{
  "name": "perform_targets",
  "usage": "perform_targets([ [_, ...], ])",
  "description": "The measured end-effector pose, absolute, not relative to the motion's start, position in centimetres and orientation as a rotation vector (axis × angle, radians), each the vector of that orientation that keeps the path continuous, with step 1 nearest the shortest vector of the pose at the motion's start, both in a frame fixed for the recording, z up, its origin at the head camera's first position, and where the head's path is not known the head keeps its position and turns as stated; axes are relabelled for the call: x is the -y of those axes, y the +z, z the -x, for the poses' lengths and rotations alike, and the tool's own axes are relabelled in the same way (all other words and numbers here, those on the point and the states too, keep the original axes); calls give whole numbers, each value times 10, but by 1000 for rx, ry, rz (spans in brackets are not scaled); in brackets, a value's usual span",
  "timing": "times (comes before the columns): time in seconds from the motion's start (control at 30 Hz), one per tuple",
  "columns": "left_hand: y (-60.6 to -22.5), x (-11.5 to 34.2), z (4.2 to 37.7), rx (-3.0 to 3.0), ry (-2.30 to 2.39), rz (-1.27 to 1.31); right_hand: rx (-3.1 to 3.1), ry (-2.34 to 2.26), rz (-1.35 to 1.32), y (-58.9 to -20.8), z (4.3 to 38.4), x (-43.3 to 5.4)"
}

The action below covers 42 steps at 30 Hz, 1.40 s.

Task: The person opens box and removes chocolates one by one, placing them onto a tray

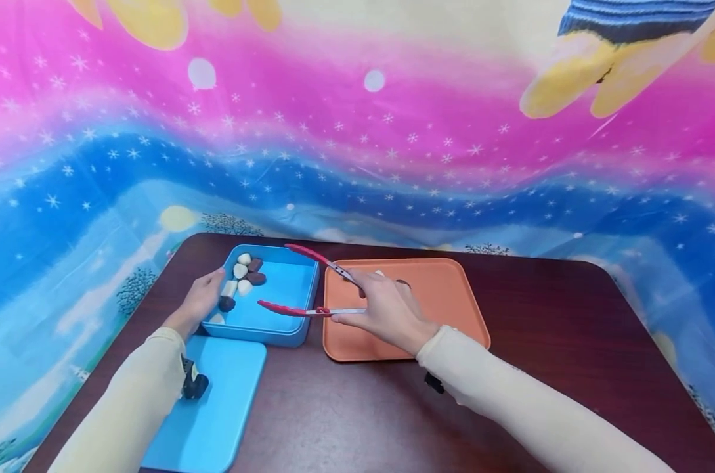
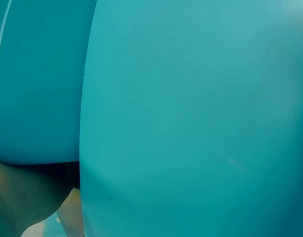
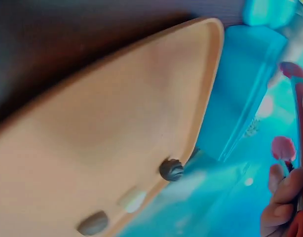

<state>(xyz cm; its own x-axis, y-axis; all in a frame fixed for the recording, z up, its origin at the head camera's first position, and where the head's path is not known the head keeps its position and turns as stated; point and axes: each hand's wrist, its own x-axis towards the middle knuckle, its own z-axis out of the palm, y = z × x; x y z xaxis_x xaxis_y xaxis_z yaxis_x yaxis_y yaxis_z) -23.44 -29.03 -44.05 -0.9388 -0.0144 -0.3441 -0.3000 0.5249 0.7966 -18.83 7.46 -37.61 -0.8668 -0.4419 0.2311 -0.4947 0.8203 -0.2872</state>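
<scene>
My left hand (image 1: pixel 200 299) holds the left side of a blue box (image 1: pixel 312 318), its fingers at the rim. White and dark brown pieces, perhaps chocolates or pebbles, lie along the box's left side; one brown piece (image 1: pixel 256 278) is among them. My right hand (image 1: pixel 389 309) grips metal tongs (image 1: pixel 342 311) with red tips, raised over the gap between box and tray. The tongs' arms stand wide apart with nothing between their tips. Under the right hand lies an orange tray (image 1: pixel 452 315). The right wrist view shows a dark swirled piece (image 3: pixel 171 170), a white piece (image 3: pixel 132 199) and a brown piece (image 3: pixel 93 223) on it.
A flat blue lid (image 1: pixel 227 394) lies on the dark brown table (image 1: pixel 546 341), in front of the box and below my left forearm. The tray stands just right of the box, with a narrow gap. A colourful printed cloth (image 1: pixel 357 151) hangs behind the table.
</scene>
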Motion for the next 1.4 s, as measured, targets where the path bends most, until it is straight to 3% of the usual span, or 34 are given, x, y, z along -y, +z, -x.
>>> perform_targets([
  [0.53,-440,289,236,-2477,1347,409,2597,-151,-1301,-364,205,-9],
  [1.4,-438,291,238,-2443,1379,322,2636,-171,-1310,-397,202,19],
])
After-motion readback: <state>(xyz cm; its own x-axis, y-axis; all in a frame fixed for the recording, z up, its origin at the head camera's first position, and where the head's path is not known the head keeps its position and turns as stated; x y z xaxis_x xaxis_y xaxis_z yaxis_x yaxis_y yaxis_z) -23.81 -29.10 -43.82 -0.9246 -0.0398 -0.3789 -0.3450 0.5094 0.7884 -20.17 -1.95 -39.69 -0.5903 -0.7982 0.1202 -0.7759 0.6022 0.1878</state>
